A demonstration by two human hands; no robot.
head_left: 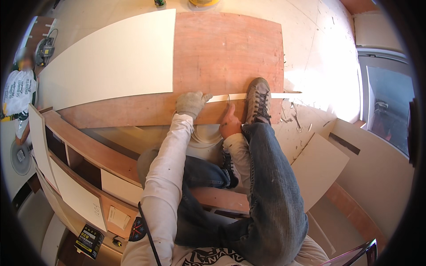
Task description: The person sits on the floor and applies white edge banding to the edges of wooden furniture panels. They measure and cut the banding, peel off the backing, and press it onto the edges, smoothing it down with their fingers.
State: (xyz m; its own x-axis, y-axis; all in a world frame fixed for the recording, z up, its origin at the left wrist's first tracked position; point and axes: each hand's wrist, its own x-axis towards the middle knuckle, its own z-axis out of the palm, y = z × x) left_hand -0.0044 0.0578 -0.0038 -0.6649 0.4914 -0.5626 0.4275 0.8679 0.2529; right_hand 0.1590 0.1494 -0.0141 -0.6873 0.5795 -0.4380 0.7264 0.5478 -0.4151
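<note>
My left hand (191,105), in a grey work glove, is closed on the left end of a narrow white edging strip (217,98). The strip lies across a reddish-brown plywood board (226,53) and passes under my right shoe (258,99), its far end sticking out past the board's right edge. Just below the strip is my bare right hand (230,123), fingers curled and thumb pointing up. A thin dark curved sliver or blade (229,98) crosses the strip above that thumb; what the hand grips is hidden.
A white panel (120,57) covers the board's left part. Coiled strip (205,135) lies below my hands. A wooden cabinet frame (95,146) stands left, with a black-and-yellow can (89,240) nearby. Another person (20,91) is at far left. Shavings (295,117) litter the floor beside a loose panel (321,159).
</note>
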